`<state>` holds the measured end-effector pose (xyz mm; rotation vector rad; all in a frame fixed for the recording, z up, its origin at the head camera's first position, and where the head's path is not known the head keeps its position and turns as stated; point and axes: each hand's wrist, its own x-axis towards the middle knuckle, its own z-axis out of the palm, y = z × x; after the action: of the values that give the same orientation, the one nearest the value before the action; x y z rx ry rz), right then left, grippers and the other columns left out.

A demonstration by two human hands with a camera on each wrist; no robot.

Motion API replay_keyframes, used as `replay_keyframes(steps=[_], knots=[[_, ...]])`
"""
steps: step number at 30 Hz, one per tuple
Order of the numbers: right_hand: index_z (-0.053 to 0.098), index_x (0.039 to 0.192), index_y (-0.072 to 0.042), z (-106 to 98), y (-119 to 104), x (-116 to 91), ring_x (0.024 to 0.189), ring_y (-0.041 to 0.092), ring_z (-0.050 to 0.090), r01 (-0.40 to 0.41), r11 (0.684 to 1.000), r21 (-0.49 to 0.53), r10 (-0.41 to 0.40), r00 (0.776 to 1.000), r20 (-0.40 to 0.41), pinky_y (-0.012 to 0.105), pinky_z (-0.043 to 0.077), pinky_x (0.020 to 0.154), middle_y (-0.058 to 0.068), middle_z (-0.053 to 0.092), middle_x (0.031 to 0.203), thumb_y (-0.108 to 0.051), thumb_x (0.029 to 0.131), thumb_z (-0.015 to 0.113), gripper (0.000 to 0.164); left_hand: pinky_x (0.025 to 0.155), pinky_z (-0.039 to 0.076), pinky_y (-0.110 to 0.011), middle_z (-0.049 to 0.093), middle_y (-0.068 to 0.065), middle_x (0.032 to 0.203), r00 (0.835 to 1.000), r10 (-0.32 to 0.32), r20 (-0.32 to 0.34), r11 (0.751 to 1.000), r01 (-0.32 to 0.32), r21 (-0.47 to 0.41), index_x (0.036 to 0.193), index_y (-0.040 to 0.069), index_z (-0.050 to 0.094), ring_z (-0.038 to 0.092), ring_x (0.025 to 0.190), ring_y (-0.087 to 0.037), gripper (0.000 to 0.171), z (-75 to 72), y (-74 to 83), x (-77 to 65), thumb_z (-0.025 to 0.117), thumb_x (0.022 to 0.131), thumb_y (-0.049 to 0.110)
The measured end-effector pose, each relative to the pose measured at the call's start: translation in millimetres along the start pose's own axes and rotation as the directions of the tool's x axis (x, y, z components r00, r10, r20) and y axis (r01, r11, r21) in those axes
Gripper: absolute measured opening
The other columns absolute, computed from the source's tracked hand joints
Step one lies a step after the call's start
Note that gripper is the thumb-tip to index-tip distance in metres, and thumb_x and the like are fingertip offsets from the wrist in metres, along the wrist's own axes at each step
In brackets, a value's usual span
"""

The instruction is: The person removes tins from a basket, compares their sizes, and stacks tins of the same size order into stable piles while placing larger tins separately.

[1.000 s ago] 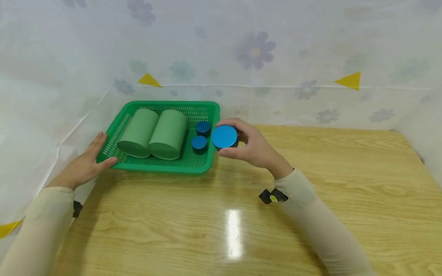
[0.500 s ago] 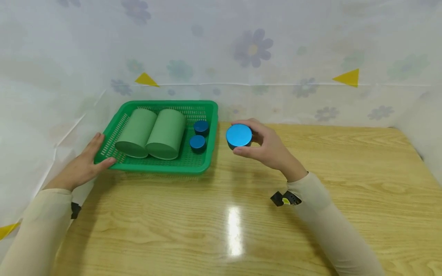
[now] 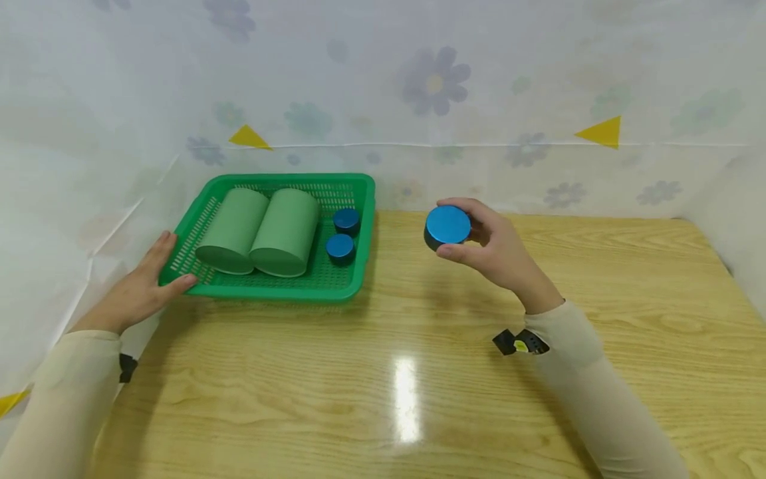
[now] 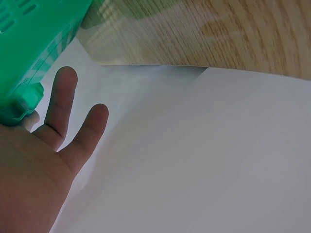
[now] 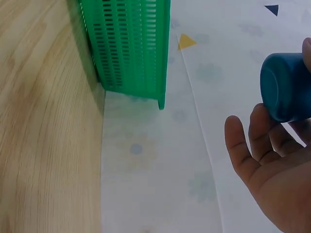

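My right hand point(image 3: 493, 246) holds a short blue cylinder point(image 3: 447, 226) with a shiny flat top, pinched between thumb and fingers above the table. In the right wrist view the blue cylinder point(image 5: 285, 88) shows its rounded lower edge. My left hand point(image 3: 134, 289) rests against the near left corner of a green plastic basket point(image 3: 281, 293), thumb over its rim and fingers spread straight. Inside, two pale green cylinders point(image 3: 233, 226) lie side by side on the left. Two smaller blue cylinders point(image 3: 340, 247) stand upright on the right.
The wooden table point(image 3: 335, 372) extends in front and to the right of the basket. A white flowered sheet point(image 3: 509, 80) hangs behind and to the left, with yellow triangles point(image 3: 601, 133) on it. The basket's left end reaches the table's left edge.
My right hand has carried the blue cylinder to the right, away from the basket's right rim. My left hand stays at the basket corner.
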<state>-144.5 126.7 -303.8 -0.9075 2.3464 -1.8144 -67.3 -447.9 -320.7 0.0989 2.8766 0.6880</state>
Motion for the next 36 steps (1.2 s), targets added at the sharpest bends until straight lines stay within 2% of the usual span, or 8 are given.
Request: replay_keyframes(steps=[6, 11, 17, 23, 27, 30, 33, 36], knots=[[0.053, 0.146, -0.011, -10, 9, 2, 0.115, 0.028, 0.058, -0.013, 0.999, -0.034, 0.011, 0.999, -0.054, 0.032, 0.051, 0.092, 0.010, 0.053, 0.139, -0.013, 0.091, 0.077, 0.060, 0.102, 0.010, -0.081, -0.022, -0.010, 0.165, 1.000, 0.002, -0.003, 1.000, -0.002, -0.009, 0.161, 0.017, -0.016, -0.008, 0.147, -0.053, 0.089, 0.6, -2.5, -1.3, 0.050, 0.105, 0.041], [0.051, 0.149, -0.017, -19, 22, 6, 0.106, 0.026, 0.060, -0.122, 0.988, -0.096, 0.114, 0.990, -0.079, 0.031, 0.053, 0.081, 0.010, 0.053, 0.141, -0.022, 0.092, 0.077, 0.062, 0.103, 0.010, -0.081, -0.023, -0.009, 0.165, 1.000, -0.003, 0.003, 1.000, 0.003, -0.011, 0.160, 0.017, -0.017, -0.009, 0.147, -0.052, 0.089, 1.4, -5.7, -2.0, 0.050, 0.106, 0.041], [0.050, 0.149, -0.023, -31, 50, 8, 0.071, 0.030, 0.058, -0.294, 0.950, -0.102, 0.284, 0.954, -0.100, 0.039, 0.050, 0.059, 0.008, 0.056, 0.137, -0.036, 0.091, 0.078, 0.065, 0.104, 0.008, -0.080, -0.022, -0.010, 0.165, 1.000, 0.000, -0.001, 1.000, 0.000, -0.017, 0.160, 0.017, -0.016, -0.010, 0.147, -0.051, 0.089, 1.9, -7.1, -1.7, 0.050, 0.106, 0.040], [0.048, 0.150, -0.021, -39, 80, 7, 0.059, 0.026, 0.046, -0.396, 0.915, -0.070, 0.388, 0.916, -0.104, 0.037, 0.045, 0.052, 0.009, 0.047, 0.150, -0.041, 0.090, 0.078, 0.070, 0.106, 0.005, -0.079, -0.023, -0.010, 0.165, 1.000, 0.005, -0.001, 0.999, -0.005, -0.038, 0.160, 0.017, -0.016, -0.012, 0.147, -0.050, 0.089, 1.7, -5.2, -1.8, 0.051, 0.105, 0.039], [0.045, 0.152, -0.019, -42, 95, 7, 0.102, 0.028, 0.059, -0.419, 0.903, -0.092, 0.409, 0.906, -0.103, 0.039, 0.048, 0.066, 0.010, 0.042, 0.155, -0.043, 0.089, 0.077, 0.075, 0.105, 0.006, -0.079, -0.023, -0.010, 0.165, 1.000, 0.002, 0.003, 0.999, -0.002, -0.038, 0.160, 0.017, -0.017, -0.012, 0.147, -0.051, 0.089, 1.2, -3.8, -1.7, 0.050, 0.105, 0.039], [0.045, 0.153, -0.017, -43, 103, 7, 0.142, 0.027, 0.038, -0.422, 0.900, -0.110, 0.412, 0.905, -0.104, 0.046, 0.048, 0.091, 0.011, 0.041, 0.156, -0.045, 0.088, 0.078, 0.077, 0.105, 0.006, -0.079, -0.023, -0.010, 0.165, 1.000, 0.001, 0.003, 1.000, -0.001, -0.029, 0.160, 0.017, -0.017, -0.011, 0.147, -0.052, 0.089, 0.8, -3.4, -0.7, 0.050, 0.105, 0.040], [0.044, 0.153, -0.015, -45, 110, 7, 0.147, 0.031, 0.031, -0.440, 0.891, -0.107, 0.431, 0.897, -0.098, 0.052, 0.041, 0.104, 0.013, 0.040, 0.156, -0.043, 0.089, 0.078, 0.078, 0.105, 0.007, -0.080, -0.022, -0.010, 0.165, 1.000, 0.001, 0.004, 1.000, -0.001, -0.024, 0.160, 0.017, -0.017, -0.010, 0.146, -0.052, 0.089, 0.3, -3.1, 0.9, 0.050, 0.106, 0.040], [0.041, 0.155, -0.013, -45, 116, 6, 0.144, 0.032, 0.035, -0.464, 0.881, -0.093, 0.457, 0.885, -0.087, 0.050, 0.043, 0.101, 0.015, 0.039, 0.157, -0.040, 0.090, 0.078, 0.079, 0.104, 0.007, -0.080, -0.022, -0.010, 0.165, 1.000, 0.003, 0.003, 1.000, -0.003, -0.021, 0.160, 0.017, -0.017, -0.009, 0.146, -0.053, 0.089, -0.1, -2.5, 2.0, 0.050, 0.105, 0.040]])
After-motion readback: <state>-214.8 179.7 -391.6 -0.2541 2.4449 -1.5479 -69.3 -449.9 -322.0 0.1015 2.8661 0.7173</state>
